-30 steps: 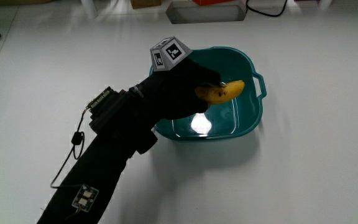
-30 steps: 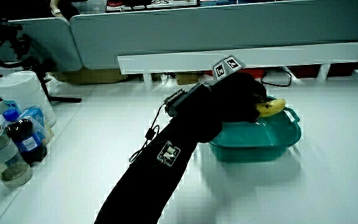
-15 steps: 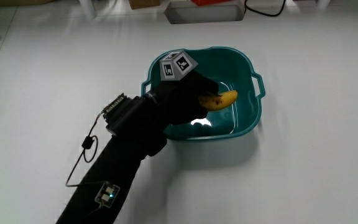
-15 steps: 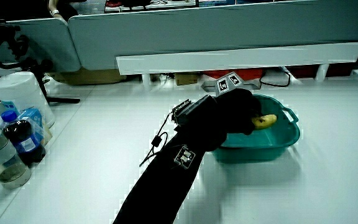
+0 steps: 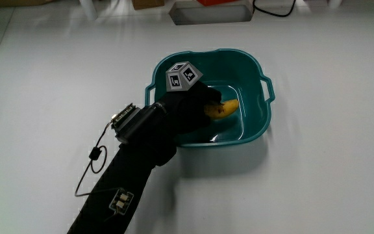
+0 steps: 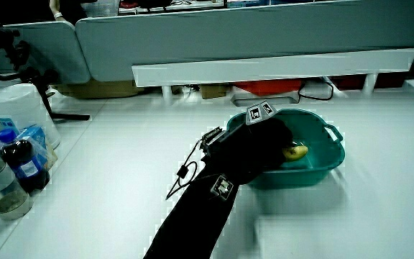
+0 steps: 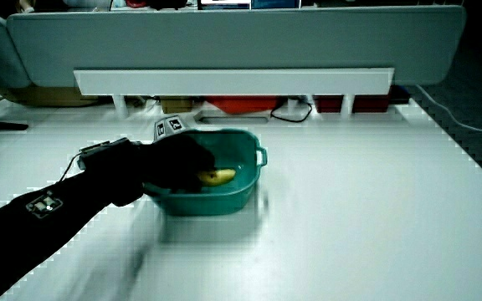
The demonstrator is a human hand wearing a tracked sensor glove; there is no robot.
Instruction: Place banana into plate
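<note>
From above I see the black-gloved hand (image 5: 197,107) reaching over the near rim into the teal plastic basin with side handles (image 5: 260,70), which serves as the plate here, its patterned cube (image 5: 180,75) riding on the back of the hand. The fingers are curled around one end of the yellow banana with dark spots (image 5: 224,107), and the fruit sits low inside the basin, close to its glossy floor; I cannot tell whether it touches. In a side view the hand (image 6: 273,137) covers most of the fruit, so only a short yellow tip of the banana (image 6: 296,151) shows against the basin (image 6: 330,152) wall. In a side view from another angle the banana (image 7: 218,176) appears longer, lying across the basin (image 7: 245,186) interior next to the hand (image 7: 182,161). A side view alone shows a dark capped bottle (image 6: 24,162) and a white tub (image 6: 21,108) standing at the table's edge, well apart from the basin.
</note>
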